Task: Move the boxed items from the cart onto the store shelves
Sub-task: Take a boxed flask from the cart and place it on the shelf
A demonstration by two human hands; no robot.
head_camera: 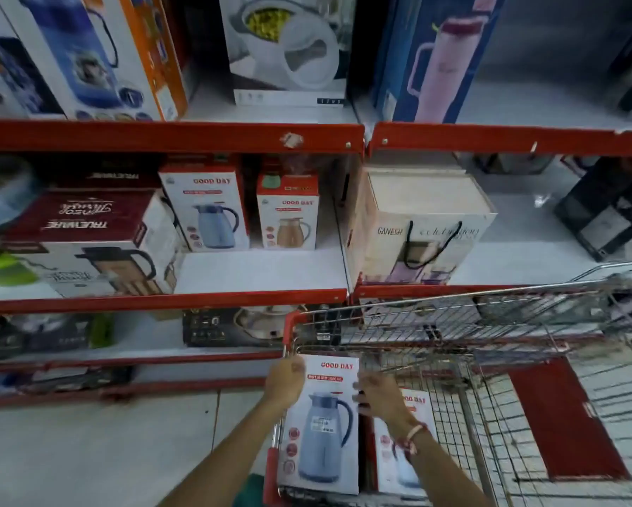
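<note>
A white and red "Good Day" box (pixel 320 426) picturing a blue jug stands at the left end of the wire cart (pixel 490 323). My left hand (pixel 284 383) grips its upper left edge and my right hand (pixel 378 395) holds its right edge. A second "Good Day" box (pixel 391 455) lies in the cart just right of it, partly hidden by my right arm. On the middle shelf (pixel 256 268) stand two matching boxes, one with a blue jug (pixel 206 206) and a smaller one with a tan jug (pixel 289 214).
A red Trueware box (pixel 87 236) sits left on the middle shelf, a Ganesh box (pixel 420 228) to the right. Bare shelf lies in front of the Good Day boxes. Larger boxes fill the top shelf. A red panel (pixel 563 418) lies in the cart.
</note>
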